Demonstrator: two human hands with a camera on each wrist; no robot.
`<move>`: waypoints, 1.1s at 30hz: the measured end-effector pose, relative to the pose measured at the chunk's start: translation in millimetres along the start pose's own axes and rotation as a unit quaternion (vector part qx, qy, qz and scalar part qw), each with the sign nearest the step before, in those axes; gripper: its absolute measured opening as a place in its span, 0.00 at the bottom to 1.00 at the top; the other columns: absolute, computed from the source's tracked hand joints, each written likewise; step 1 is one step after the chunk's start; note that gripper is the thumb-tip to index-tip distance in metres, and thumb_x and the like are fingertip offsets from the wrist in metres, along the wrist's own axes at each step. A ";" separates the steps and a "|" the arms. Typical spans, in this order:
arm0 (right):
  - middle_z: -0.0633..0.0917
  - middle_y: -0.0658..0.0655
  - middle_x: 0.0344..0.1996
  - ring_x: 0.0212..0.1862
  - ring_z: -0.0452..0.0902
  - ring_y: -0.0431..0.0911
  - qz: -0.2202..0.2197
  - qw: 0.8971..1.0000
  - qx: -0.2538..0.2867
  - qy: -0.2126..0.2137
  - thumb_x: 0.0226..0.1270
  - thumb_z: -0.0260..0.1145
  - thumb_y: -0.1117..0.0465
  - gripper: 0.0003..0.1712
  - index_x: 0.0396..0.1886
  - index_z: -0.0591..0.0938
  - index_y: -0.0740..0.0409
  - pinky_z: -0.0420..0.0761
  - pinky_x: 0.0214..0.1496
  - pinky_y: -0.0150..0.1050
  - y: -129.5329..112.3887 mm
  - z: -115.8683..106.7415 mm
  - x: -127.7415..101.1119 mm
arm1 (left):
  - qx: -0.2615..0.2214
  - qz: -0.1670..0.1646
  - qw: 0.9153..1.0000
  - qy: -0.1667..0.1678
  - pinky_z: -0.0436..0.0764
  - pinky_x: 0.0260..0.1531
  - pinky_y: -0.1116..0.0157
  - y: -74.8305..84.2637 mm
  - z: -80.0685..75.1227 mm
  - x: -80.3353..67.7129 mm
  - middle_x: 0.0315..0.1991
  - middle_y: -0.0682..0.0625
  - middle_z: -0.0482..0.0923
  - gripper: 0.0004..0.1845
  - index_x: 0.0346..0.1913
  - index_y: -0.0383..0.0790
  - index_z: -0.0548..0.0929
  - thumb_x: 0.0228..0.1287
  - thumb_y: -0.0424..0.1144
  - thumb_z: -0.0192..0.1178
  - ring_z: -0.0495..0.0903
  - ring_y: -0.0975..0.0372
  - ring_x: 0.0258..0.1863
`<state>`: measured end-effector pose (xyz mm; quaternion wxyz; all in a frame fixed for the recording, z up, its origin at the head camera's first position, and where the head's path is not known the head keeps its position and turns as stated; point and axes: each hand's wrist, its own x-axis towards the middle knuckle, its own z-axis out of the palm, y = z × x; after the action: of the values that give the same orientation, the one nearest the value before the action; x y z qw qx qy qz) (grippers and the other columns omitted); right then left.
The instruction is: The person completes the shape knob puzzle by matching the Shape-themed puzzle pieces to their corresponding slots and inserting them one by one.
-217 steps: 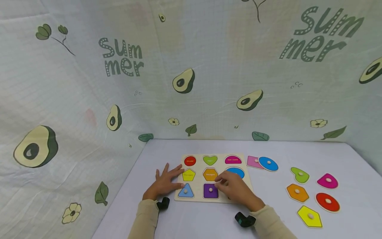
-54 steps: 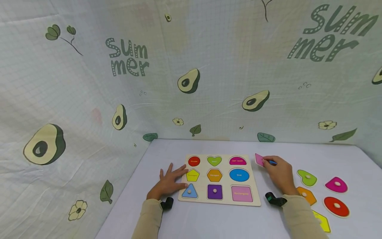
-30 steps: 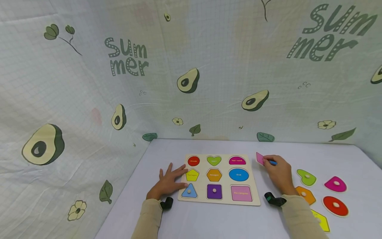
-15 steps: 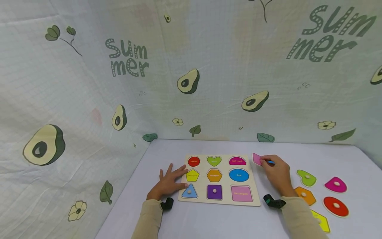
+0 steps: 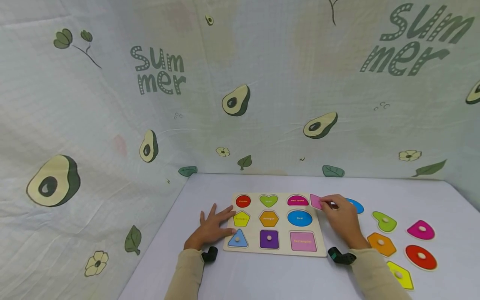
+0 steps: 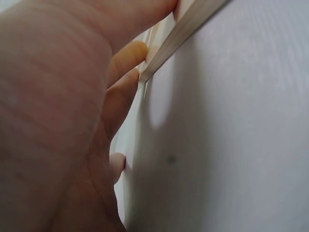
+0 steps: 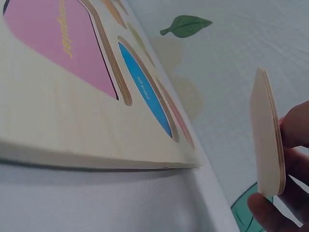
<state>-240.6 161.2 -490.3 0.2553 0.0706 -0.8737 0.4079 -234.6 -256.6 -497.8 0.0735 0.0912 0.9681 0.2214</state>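
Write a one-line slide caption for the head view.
Right hand lifts pink piece beside the puzzle board; left hand steadies it.

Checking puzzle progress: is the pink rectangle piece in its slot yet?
Out. The right hand pinches the pink piece above the board's far right corner; the pink slot is bare.

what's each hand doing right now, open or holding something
Left hand: open, fingers spread flat, resting on the puzzle board edge.
Right hand: pinching the pink rectangle piece, lifted off the table.
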 end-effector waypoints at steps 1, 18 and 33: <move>0.85 0.58 0.43 0.49 0.80 0.54 0.000 1.000 0.001 -0.001 0.70 0.66 0.65 0.08 0.46 0.86 0.61 0.65 0.46 0.13 0.1 -0.5 -0.3 | 0.001 0.000 1.000 0.000 0.25 0.66 0.32 0.0 0.2 0.4 0.77 0.61 0.58 0.41 0.73 0.62 0.71 0.55 0.66 0.67 0.34 0.43 0.79; 0.85 0.54 0.42 0.46 0.80 0.49 -0.008 0.999 -0.010 -0.038 0.69 0.68 0.63 0.11 0.48 0.88 0.60 0.75 0.43 0.20 -7.7 -9.0 -21.2 | 0.012 -0.004 1.000 -0.005 0.24 0.66 0.32 -0.5 5.8 5.1 0.77 0.62 0.57 0.42 0.73 0.63 0.71 0.55 0.68 0.66 0.34 0.42 0.79; 0.82 0.50 0.39 0.43 0.76 0.45 -0.027 0.997 -0.023 -0.070 0.65 0.71 0.65 0.12 0.48 0.89 0.59 0.81 0.38 0.26 -17.8 -5.8 -31.7 | 0.012 -0.010 1.000 -0.001 0.25 0.66 0.31 2.4 1.1 1.7 0.77 0.62 0.57 0.41 0.73 0.62 0.70 0.56 0.66 0.66 0.35 0.42 0.79</move>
<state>-205.2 151.1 -491.1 0.2060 0.1164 -0.8964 0.3748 -235.6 -253.7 -497.9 0.0755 0.0830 0.9715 0.2089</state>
